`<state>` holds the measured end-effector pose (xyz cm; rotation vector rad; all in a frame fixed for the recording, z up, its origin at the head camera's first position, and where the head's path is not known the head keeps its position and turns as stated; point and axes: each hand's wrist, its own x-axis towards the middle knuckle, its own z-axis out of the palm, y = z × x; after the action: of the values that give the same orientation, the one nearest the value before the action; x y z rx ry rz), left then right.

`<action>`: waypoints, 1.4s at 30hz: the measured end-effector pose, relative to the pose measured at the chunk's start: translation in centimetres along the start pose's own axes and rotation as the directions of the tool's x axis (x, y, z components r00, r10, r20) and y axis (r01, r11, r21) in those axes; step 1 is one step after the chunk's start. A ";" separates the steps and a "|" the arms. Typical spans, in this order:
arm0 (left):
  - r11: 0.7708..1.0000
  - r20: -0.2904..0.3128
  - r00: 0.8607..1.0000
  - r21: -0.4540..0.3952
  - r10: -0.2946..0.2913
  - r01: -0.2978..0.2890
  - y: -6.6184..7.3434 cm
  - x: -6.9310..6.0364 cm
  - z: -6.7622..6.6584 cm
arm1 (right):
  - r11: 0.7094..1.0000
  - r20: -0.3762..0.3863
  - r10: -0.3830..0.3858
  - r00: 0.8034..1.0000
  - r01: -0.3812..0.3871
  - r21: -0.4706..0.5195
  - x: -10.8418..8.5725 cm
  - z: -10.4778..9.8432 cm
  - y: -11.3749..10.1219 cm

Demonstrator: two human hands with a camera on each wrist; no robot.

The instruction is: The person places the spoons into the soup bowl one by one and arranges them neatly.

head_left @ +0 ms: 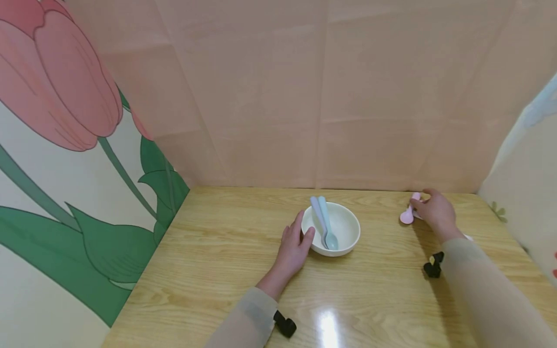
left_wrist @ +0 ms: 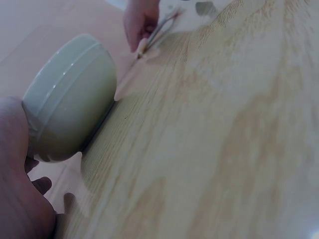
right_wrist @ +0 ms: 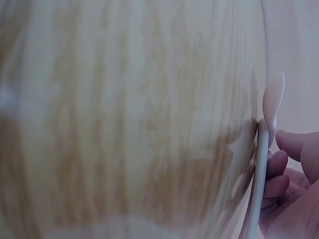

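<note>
- Left hand (head_left: 292,249) rests against the left side of a white bowl (head_left: 348,226), thumb and fingers apart, not clamped round it.
- Well off to the other side, the right hand (head_left: 436,212) pinches a pink spoon (head_left: 407,216) between thumb and fingers, near the desk's back right corner.
- Just beside those fingers shows the pale rim of a dish (right_wrist: 256,194); the hand and arm hide most of it, so I can't tell plate from bowl.
- The white bowl stands upright near the desk's back edge, about midway between its side edges.
- Inside lean a lavender spoon (head_left: 319,215) and a light-blue spoon (head_left: 331,239), side by side, handles over the rim towards the back edge.
- Beige sleeves (head_left: 483,280) cover both arms, a small black device (head_left: 285,325) at each wrist.
- Behind the wood-grain desk (head_left: 217,251) hangs a creased pinkish cloth (head_left: 261,96); a tulip print (head_left: 74,72) borders its left edge.
</note>
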<state>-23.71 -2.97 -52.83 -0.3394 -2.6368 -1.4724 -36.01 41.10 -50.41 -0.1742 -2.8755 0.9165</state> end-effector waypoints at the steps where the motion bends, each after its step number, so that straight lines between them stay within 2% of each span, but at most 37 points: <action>1: 1.000 -0.001 1.000 0.003 0.001 -0.001 0.0 0.0 0.0 | 1.000 0.000 -0.004 1.000 0.004 -0.001 0.0 0.0 0.0; 9: 1.000 -0.003 1.000 0.008 -0.001 0.001 -0.3 0.1 0.2 | 1.000 0.011 -0.011 1.000 0.011 -0.011 -0.2 -0.1 -0.4; 24: 1.000 -0.004 1.000 0.005 -0.001 0.001 -0.2 0.3 0.4 | 0.999 0.050 0.017 0.999 -0.015 -0.042 0.6 0.0 0.4; 35: 1.000 -0.002 1.000 0.005 0.001 -0.001 -0.2 0.4 0.6 | 0.998 0.107 0.064 0.992 -0.064 -0.008 0.3 -0.4 -0.2; 42: 1.000 0.001 1.000 -0.001 -0.013 0.013 -0.2 0.3 0.6 | 1.000 0.143 0.024 0.989 -0.025 0.006 0.3 -0.4 0.1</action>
<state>-24.01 -2.53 -53.29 -0.3230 -2.6443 -1.4773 -36.20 41.44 -50.12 -0.1485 -3.0066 0.9833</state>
